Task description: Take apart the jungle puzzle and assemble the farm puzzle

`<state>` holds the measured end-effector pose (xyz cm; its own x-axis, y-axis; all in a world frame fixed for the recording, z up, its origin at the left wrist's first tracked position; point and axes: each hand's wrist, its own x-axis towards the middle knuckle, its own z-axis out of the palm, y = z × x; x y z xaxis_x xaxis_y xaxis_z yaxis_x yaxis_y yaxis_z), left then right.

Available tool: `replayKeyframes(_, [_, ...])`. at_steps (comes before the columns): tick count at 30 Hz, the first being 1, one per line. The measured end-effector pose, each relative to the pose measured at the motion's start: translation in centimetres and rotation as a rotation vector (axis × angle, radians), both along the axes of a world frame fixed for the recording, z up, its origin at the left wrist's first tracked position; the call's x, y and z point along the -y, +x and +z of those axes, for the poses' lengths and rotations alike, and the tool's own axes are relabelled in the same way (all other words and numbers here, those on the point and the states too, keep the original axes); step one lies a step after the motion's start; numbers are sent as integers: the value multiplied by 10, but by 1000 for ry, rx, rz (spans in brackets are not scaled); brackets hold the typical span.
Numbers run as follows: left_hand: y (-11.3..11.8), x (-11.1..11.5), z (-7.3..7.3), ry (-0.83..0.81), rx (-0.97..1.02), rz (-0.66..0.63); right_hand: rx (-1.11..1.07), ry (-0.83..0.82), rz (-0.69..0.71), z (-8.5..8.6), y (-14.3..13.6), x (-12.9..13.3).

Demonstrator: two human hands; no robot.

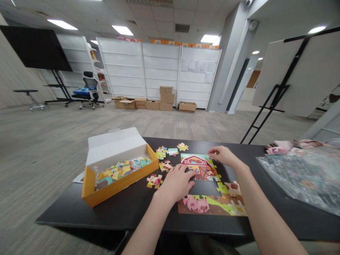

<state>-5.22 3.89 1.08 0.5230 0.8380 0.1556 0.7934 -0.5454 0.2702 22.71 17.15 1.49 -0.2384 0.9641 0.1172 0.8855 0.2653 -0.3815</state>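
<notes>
Joined puzzle pieces form a barn section [198,161] and, nearer me, a lower section with a pink pig [196,204]. Bare table shows between parts of them. My left hand [177,182] lies with fingers spread at the barn section's left edge, holding nothing visible. At the barn's upper right corner, my right hand [221,155] pinches a small puzzle piece [216,153], mostly hidden by the fingers. Loose pieces lie left of the barn: a pig piece [154,180], a brown-spotted piece [165,165], a green one [160,152] and a pale one [173,152].
An open yellow box [119,186] of puzzle pieces stands on the left of the black table [111,216]. Another loose piece [183,146] lies near the far edge. Clear plastic bags [300,173] cover the table's right side.
</notes>
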Motion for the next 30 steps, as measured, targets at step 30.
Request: replayKeyframes(30, [-12,-3,2,-20,-9,34,40,-134,-140,-10,48,-7])
